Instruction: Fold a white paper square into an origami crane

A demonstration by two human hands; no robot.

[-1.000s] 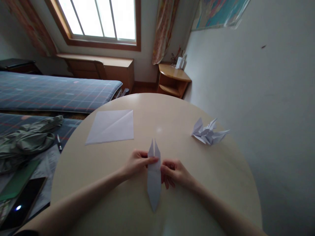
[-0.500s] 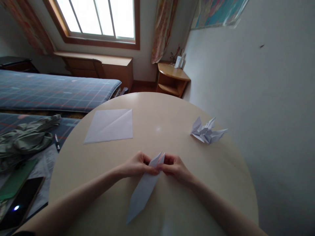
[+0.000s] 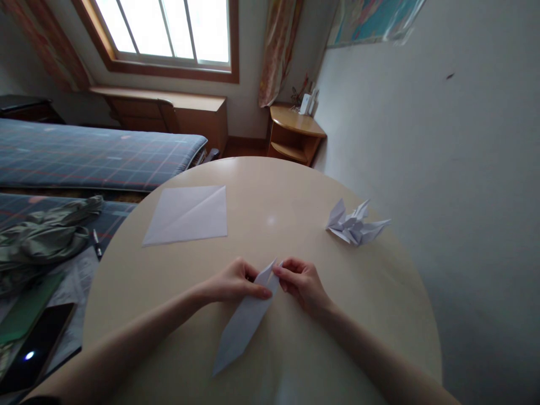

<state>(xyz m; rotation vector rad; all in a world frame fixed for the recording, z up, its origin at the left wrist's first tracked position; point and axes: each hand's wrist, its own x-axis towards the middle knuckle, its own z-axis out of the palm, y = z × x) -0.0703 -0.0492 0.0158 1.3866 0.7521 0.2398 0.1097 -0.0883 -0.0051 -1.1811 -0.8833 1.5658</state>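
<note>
A long white folded paper (image 3: 243,329) slants across the near middle of the round table, with two narrow points at its far end. My left hand (image 3: 239,283) is closed on it, thumb on top and fingers underneath, just below the split between the points. My right hand (image 3: 301,281) pinches the tip of the right-hand point between thumb and fingers. Further back on the left lies a flat white paper sheet (image 3: 189,215) with a diagonal crease. Folded white paper figures (image 3: 356,225), bunched together, sit at the right of the table.
The round cream table (image 3: 270,180) fills the middle, close to a white wall on the right. Left of it are a plaid mattress (image 3: 97,160), a crumpled grey-green cloth (image 3: 46,230), a pen (image 3: 97,243), a green folder (image 3: 29,309) and a dark phone (image 3: 37,349).
My right hand has slid up from the base of the split to the tip of the right point. The paper's lower end has swung slightly up and left. My left hand stays in place.
</note>
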